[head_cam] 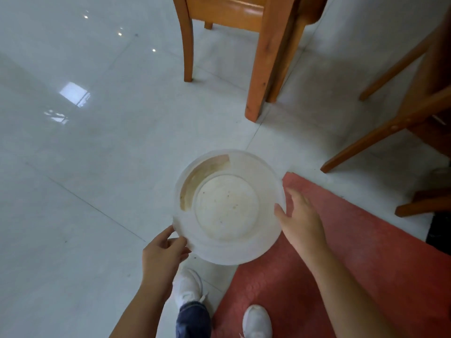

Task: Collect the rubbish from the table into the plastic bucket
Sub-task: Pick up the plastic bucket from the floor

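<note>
A translucent white plastic bucket (pixel 228 250) is seen from above, over the floor in front of me. Its inside holds nothing but a few dark specks, and a brownish label shows through its far-left wall. My left hand (pixel 163 252) pinches the rim at the near left, thumb on top. My right hand (pixel 300 218) lies against the rim on the right, thumb over the edge and fingers spread along the outside. No rubbish and no table top show in this view.
Glossy white floor tiles (pixel 85 154) stretch to the left. Orange wooden chair legs (pixel 256 76) stand beyond the bucket, more wooden legs (pixel 380 132) at the right. A red mat (pixel 366 252) lies under my right side. My white shoes (pixel 189 286) show below.
</note>
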The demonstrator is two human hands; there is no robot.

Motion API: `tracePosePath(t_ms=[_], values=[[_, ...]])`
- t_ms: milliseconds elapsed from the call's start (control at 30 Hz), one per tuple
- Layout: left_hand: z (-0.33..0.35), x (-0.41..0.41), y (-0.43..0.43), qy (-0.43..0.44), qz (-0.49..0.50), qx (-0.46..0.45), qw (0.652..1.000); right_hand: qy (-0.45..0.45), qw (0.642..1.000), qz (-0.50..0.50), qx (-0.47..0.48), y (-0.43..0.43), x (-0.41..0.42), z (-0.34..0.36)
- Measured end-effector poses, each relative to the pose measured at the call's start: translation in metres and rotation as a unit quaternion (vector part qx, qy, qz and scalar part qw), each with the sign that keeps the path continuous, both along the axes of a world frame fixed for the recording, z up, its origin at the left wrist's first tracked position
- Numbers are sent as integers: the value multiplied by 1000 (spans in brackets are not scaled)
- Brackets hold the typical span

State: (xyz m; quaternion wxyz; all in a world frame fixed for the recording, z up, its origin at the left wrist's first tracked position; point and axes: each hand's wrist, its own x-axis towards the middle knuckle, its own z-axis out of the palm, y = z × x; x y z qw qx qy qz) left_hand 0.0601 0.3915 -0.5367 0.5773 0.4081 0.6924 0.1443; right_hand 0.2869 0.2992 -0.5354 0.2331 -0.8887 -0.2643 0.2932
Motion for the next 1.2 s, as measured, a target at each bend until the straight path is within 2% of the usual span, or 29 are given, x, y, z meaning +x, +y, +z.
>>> tracePosePath(t_ms=[100,400,500,667,867,1200], values=[[47,-9,3,-24,-21,14,999,103,990,-58,79,6,1,42],[188,-31,7,-77,-64,89,991,231,934,-176,207,-10,-16,171],[227,-41,0,-109,-58,100,987,262,915,-185,245,-23,-27,214],[282,-53,-21,-147,-33,125,981,242,912,-177,282,-49,-37,272],[346,-41,-37,-200,-72,130,968,205,908,-186,313,-80,-34,336],[433,-6,0,-244,-118,140,952,106,899,-206,370,-84,-21,440]])
